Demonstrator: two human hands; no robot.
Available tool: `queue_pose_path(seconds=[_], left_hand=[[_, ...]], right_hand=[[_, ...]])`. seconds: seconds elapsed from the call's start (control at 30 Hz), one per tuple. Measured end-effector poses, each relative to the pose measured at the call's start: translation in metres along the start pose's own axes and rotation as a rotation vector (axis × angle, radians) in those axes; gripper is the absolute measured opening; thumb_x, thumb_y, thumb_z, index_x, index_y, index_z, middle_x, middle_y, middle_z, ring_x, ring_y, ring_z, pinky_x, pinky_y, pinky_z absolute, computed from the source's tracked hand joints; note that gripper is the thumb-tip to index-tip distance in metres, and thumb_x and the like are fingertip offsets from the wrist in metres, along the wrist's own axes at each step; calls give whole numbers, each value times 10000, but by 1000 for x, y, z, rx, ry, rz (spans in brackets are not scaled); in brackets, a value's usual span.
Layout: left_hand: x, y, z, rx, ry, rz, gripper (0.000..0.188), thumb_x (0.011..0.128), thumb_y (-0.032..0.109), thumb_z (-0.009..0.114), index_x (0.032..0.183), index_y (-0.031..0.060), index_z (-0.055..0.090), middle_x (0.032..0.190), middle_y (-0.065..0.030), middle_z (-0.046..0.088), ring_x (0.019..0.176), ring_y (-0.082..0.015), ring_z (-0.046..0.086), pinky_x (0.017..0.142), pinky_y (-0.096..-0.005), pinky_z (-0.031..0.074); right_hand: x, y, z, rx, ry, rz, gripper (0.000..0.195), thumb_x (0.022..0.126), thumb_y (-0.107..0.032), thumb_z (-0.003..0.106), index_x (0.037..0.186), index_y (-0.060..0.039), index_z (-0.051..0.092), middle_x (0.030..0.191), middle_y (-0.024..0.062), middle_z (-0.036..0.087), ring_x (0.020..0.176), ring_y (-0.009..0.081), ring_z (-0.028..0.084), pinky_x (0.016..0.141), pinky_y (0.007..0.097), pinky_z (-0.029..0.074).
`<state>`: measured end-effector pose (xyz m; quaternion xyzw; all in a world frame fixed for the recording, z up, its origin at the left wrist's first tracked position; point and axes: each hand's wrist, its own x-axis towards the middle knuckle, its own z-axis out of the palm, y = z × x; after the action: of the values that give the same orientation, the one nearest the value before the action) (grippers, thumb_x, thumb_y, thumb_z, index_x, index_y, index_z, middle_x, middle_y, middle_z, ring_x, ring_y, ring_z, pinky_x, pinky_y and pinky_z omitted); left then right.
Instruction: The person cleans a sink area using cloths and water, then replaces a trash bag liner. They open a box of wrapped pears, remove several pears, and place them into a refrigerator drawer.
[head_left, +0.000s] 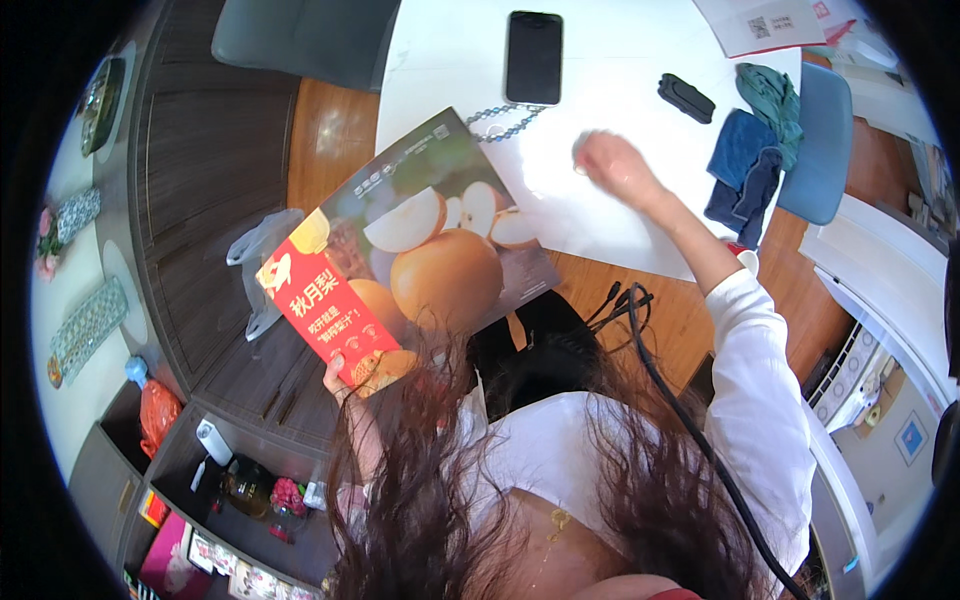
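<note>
My left hand grips the lower left edge of a large printed cardboard piece; whether it is a flat panel or a box cannot be told. Whole and sliced pears are pictured on it, beside a red strip that bears writing. It is tilted above my lap and overlaps the near left part of the white table. Blurred by motion, my right hand is over the tabletop with its fingers curled. Something small and greyish shows at its fingertips, too unclear to name. Beyond the cardboard, a beaded string lies by a black smartphone.
A black case and folded blue and green cloths lie at the table's right. Chairs stand around it. A black cable hangs past my right side. A plastic bag is by the dark cabinet.
</note>
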<state>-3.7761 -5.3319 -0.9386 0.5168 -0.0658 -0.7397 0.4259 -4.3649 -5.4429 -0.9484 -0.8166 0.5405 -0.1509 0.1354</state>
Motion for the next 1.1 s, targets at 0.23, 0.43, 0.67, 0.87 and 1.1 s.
queue_pose_path(seconds=[0.23,0.43,0.67,0.87,1.1], left_hand=[[2,-3,-3,15,20,-6,699,737,304,640,1322,-7,416,1218,-196,557,1088,-355,567,942,-480,461],[2,4,-8,43,40,2,697,725,292,646,1312,-10,425,1197,-191,567,1067,-345,579,925,-466,473],[0,13,11,43,81,66,706,679,270,659,1286,-21,449,1131,-172,601,991,-310,622,865,-412,512],[29,40,59,168,21,105,723,668,228,653,1306,-34,435,1177,-184,586,1024,-302,613,894,-397,503],[109,42,164,385,-109,48,649,763,206,680,1318,-31,442,1194,-168,583,1063,-249,599,904,-352,497]], right_hand=[[36,114,-66,-379,248,677,225,861,-157,571,1047,-60,652,945,158,641,883,341,619,768,429,513],[129,12,29,-123,382,581,523,859,-414,592,1302,-145,525,1288,182,515,1055,362,566,859,463,486],[152,10,50,-224,429,457,606,709,-326,631,1294,-188,553,1436,154,375,1247,409,378,905,567,363],[128,99,-11,-192,360,194,572,750,-278,639,1314,-234,554,1433,116,440,1295,317,429,1007,510,363],[62,94,-31,170,358,399,464,926,-316,526,1337,-101,521,1414,123,463,1295,284,437,1060,342,334]])
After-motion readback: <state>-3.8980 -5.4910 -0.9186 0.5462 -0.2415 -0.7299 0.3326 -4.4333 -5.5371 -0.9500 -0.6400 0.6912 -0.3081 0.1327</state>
